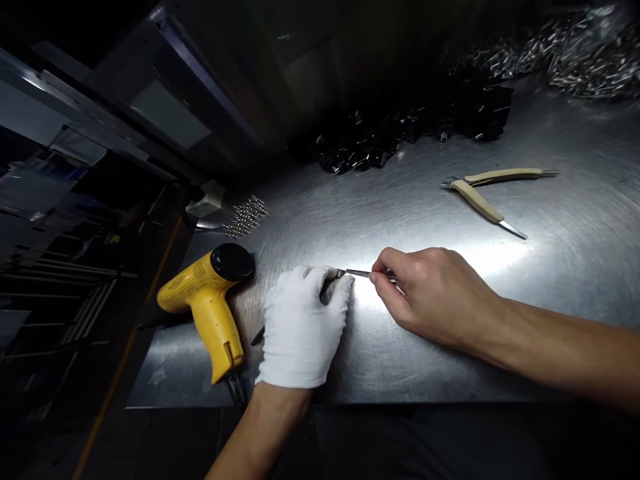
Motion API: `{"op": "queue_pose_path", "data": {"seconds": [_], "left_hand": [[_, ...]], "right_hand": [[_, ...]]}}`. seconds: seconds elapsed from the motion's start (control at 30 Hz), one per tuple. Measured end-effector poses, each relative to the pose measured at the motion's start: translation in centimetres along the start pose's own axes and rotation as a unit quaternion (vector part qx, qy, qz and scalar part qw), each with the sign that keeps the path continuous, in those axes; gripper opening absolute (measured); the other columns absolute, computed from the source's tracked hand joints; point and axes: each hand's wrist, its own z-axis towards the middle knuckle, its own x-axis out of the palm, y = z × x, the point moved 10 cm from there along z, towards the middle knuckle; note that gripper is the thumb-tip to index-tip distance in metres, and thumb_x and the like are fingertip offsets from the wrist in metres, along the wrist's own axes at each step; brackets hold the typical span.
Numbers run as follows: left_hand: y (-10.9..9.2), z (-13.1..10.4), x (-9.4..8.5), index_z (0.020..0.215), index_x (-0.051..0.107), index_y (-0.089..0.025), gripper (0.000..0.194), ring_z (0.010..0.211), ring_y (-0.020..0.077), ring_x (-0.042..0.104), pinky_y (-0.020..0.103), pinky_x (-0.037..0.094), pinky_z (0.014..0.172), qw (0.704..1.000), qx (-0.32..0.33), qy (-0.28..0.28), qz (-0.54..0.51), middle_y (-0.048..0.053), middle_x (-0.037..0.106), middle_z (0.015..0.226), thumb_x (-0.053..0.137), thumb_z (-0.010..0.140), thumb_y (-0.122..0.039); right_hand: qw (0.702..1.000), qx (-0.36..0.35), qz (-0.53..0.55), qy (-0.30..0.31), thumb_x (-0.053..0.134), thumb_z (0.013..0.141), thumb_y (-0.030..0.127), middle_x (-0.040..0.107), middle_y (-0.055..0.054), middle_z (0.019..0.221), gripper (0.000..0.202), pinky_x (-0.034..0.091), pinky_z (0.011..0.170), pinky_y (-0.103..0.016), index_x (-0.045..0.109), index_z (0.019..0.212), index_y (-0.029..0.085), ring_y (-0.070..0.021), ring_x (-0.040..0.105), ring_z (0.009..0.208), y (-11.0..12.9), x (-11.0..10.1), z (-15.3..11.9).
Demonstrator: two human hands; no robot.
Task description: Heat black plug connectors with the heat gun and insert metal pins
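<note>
1. Here's the left hand [303, 330], in a white glove, low over the counter [350, 230], its grip narrow: thumb and forefinger pinch a small dark part [341, 273].
2. Across from it, the right hand [435, 293], bare, its grip closed by thumb and fingers on a slender metal tool [359, 273].
3. And that tool points straight at the small dark part, tip right up by the glove's fingertips; touching or just short, I cannot tell!
4. A dark end [258, 335] pokes out on the glove's left side, most of it hidden.
5. Over to the left, a yellow gun-shaped tool [213, 300] lies on its side near the glove, its black end toward the middle.
6. Beyond it, little silver pieces [246, 215] sit in tight rows beside a pale box [213, 195].
7. Far right, cream-handled pliers [477, 202], handles spread.
8. At the back, black pieces [377, 157] in a heap, then shiny silver pieces [595, 70] in the corner.
</note>
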Motion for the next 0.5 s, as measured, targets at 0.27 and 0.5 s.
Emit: {"op": "queue_pose_path", "data": {"seconds": [0.27, 0.5], "left_hand": [[0.48, 0.18, 0.14, 0.093, 0.071, -0.022, 0.016, 0.092, 0.0221, 0.062, 0.035, 0.047, 0.081, 0.997, 0.021, -0.019, -0.066, 0.003, 0.069, 0.091, 0.061, 0.095, -0.034], [0.81, 0.11, 0.33, 0.09, 0.067, -0.021, 0.014, 0.092, 0.0215, 0.061, 0.038, 0.048, 0.086, 0.996, 0.042, -0.021, -0.08, 0.003, 0.068, 0.092, 0.062, 0.094, -0.033]], "right_hand": [[1.0, -0.018, 0.023, 0.002, 0.046, 0.101, 0.027, 0.063, 0.002, 0.06, 0.025, 0.037, 0.05, -0.031, 0.068, 0.095, 0.018, -0.0157, 0.058, 0.052, 0.27, 0.04, 0.22], [0.999, -0.028, 0.021, -0.006, 0.046, 0.101, 0.026, 0.066, 0.001, 0.064, 0.023, 0.033, 0.049, -0.031, 0.067, 0.095, 0.017, -0.0156, 0.057, 0.052, 0.33, -0.12, 0.15]]}}
